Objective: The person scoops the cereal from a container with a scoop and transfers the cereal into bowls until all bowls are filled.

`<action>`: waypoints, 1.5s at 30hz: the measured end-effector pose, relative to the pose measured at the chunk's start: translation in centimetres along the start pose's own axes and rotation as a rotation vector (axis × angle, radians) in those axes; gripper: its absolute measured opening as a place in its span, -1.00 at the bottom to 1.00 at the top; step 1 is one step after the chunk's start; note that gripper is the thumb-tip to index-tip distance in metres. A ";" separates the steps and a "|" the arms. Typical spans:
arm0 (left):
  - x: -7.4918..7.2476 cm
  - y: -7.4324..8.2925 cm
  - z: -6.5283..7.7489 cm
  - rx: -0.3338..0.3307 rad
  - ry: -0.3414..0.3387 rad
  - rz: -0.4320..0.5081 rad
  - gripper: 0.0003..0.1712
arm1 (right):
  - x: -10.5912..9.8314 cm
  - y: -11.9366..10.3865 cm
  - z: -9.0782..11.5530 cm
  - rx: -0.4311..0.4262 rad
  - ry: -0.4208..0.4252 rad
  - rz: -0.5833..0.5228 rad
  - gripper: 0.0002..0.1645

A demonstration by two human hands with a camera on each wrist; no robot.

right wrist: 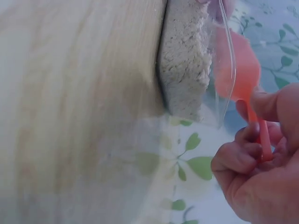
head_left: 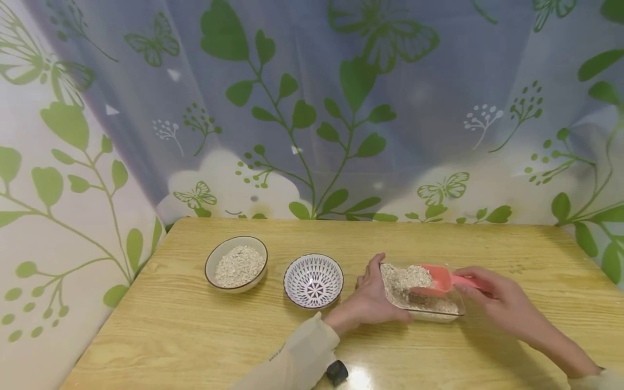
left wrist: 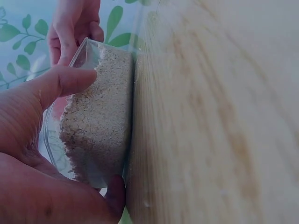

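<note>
My left hand (head_left: 371, 301) grips the left end of a clear rectangular container (head_left: 435, 317) of oat flakes, which stands on the table. In the left wrist view, the thumb lies along one long side and fingers wrap the near end. A pink scoop (head_left: 441, 279) is tilted inside the container, with oats (head_left: 416, 276) heaped at its front. Its handle is held in the curled fingers and thumb of my right hand (head_left: 502, 303). The right wrist view shows the scoop's bowl above the oat level, behind the clear wall.
On the wooden table (head_left: 161, 319), a cream bowl (head_left: 234, 288) of oat flakes stands at the left. Between it and the container sits a black-and-white patterned bowl (head_left: 313, 283), empty. A small black object (head_left: 337, 372) shows beside the left sleeve. A leaf-printed curtain (head_left: 312, 108) hangs behind.
</note>
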State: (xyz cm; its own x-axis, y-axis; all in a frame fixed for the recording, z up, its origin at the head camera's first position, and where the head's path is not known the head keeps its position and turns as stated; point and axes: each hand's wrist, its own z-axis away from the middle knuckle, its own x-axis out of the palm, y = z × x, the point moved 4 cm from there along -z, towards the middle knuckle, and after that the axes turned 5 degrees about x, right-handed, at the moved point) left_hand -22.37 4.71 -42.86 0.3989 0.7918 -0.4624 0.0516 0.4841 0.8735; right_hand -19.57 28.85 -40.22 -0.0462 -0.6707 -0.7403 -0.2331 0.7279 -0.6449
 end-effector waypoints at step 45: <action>-13.1 -3.1 6.8 0.196 0.168 -0.544 0.41 | 0.1 -1.2 -0.2 0.067 -0.019 -0.589 -0.70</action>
State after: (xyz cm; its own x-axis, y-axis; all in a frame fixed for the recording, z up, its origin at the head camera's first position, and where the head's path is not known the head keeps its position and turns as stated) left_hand -21.53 -9.68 -38.47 0.1189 0.5056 -0.8546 0.3819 0.7712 0.5094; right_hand -19.48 27.89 -39.48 0.0902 -0.9621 -0.2572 -0.1525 0.2419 -0.9583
